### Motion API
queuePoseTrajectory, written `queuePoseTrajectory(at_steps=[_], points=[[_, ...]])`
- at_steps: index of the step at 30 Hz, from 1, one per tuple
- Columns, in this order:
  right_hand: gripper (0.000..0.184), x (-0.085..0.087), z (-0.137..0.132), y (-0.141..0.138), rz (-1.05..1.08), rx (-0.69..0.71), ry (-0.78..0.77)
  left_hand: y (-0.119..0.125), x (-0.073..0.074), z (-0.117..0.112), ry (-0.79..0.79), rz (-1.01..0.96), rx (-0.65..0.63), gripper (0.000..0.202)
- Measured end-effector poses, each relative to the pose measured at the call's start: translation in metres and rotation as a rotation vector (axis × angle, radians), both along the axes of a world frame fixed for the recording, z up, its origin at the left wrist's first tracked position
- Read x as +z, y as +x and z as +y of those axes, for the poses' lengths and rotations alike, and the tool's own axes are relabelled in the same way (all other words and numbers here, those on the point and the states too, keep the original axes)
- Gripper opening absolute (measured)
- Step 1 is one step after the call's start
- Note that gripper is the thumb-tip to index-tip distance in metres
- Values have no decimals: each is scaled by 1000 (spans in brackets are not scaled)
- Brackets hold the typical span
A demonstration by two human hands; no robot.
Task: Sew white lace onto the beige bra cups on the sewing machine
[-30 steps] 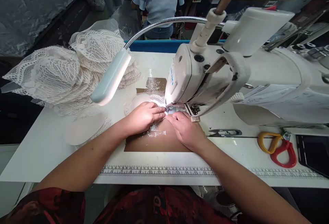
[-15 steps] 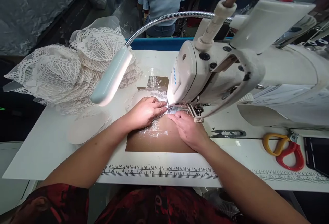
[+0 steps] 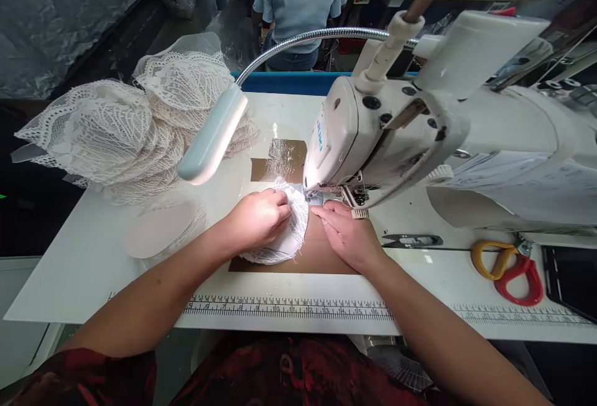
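While the person sat at the white work table (image 3: 69, 269), both bare hands worked close under the head of the white industrial sewing machine (image 3: 396, 138). The left hand (image 3: 259, 219) lay on a white lace cup piece (image 3: 291, 235), its fingers bent and drawn together, clamped down on the lace. This piece rested on a brown taped patch (image 3: 326, 253) of the table, its far edge reaching to the metal presser foot (image 3: 311, 193). The right hand (image 3: 347, 235) lay just beside it on the patch, fingers stretched forward side by side and their tips touching the lace edge at the foot; whether they pinched the edge could not be told.

A pale blue lamp on a chrome gooseneck (image 3: 212, 135) hung over the table's left half, above and in front of a heap of white lace cups (image 3: 125, 132). A flat cream cup piece (image 3: 158, 235) lay near the left forearm. A printed black-and-white ruler strip (image 3: 289, 309) ran along the near table edge. To the right of the right hand lay dark metal thread snips (image 3: 413, 240), and farther right scissors with yellow and red handles (image 3: 508, 266). Beyond the table, a person in a light blue shirt (image 3: 303, 2) faced away at another bench.
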State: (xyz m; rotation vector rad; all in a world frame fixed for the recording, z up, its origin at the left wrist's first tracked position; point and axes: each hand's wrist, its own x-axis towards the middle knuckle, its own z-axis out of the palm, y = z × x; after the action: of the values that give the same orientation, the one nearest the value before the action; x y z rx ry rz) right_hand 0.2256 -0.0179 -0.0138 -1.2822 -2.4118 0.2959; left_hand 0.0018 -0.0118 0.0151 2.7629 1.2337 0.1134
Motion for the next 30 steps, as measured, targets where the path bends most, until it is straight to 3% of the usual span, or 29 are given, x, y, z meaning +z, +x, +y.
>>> queuePoseTrajectory(at_steps=[7, 13, 30], points=[[40, -3, -4, 2, 0, -22, 54, 7, -12, 0, 37, -121, -80, 29], [40, -4, -8, -3, -120, 4, -39, 7, -21, 0, 102, -114, -154, 35], [34, -2, -4, -10, -235, 12, 41, 5, -24, 7, 84, -144, -196, 37]])
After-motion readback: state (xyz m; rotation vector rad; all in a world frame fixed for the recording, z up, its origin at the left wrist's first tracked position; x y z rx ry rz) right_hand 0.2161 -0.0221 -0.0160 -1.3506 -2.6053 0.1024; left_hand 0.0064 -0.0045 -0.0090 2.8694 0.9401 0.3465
